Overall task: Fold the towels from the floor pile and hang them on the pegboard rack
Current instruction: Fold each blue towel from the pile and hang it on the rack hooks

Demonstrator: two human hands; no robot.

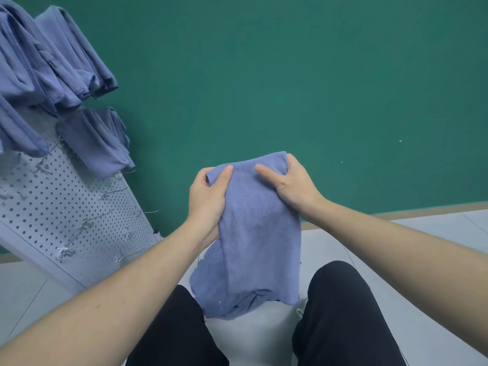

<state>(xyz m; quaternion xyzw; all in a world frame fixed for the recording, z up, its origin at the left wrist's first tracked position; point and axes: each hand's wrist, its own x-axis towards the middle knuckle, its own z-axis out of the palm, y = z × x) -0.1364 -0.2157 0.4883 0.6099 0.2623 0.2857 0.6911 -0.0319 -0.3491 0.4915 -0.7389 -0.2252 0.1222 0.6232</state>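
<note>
Several blue towels [52, 75] already hung on the pegboard rack [79, 207]; the left hand [208, 199] and right hand [293, 186] each held a tight grip on one more towel [258, 233], half folded above the floor [422, 260], not yet hung.

Evenly lit, soft and diffuse, no clear source direction; no hard shadows, no glare; slightly washed, cool colour cast; strong wide-angle bending at edges, pegboard rack [66, 207] leaned and stretched at left; mild softness overall, forearms near bottom corners smeared; wall [290, 75] flat, lightly noisy.
</note>
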